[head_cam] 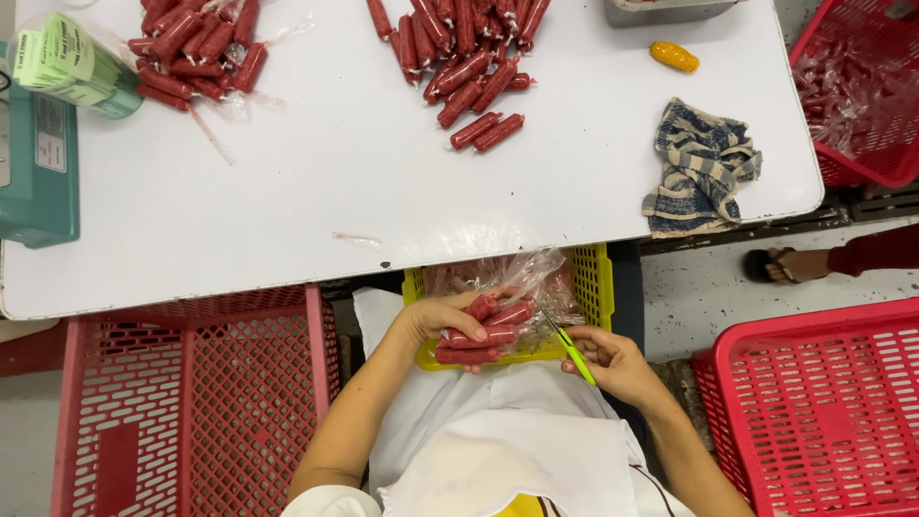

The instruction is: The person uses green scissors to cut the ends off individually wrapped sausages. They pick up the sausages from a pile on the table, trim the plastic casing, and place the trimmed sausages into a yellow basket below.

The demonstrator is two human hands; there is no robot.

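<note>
My left hand grips a bunch of red wrapped sausages over a yellow slotted basket that sits below the table edge. Clear plastic wrap trails from the bunch into the basket. My right hand holds small scissors with a lime-green handle, their tip pointing up-left at the sausages' right ends. On the white table lie two heaps of the same red sausages, one at the top middle and one at the top left.
A striped blue-and-cream cloth lies at the table's right edge, an orange-yellow object beyond it. Red plastic baskets stand at lower left, lower right and upper right. A teal device and a green label roll sit at left. Another person's sandalled foot is at right.
</note>
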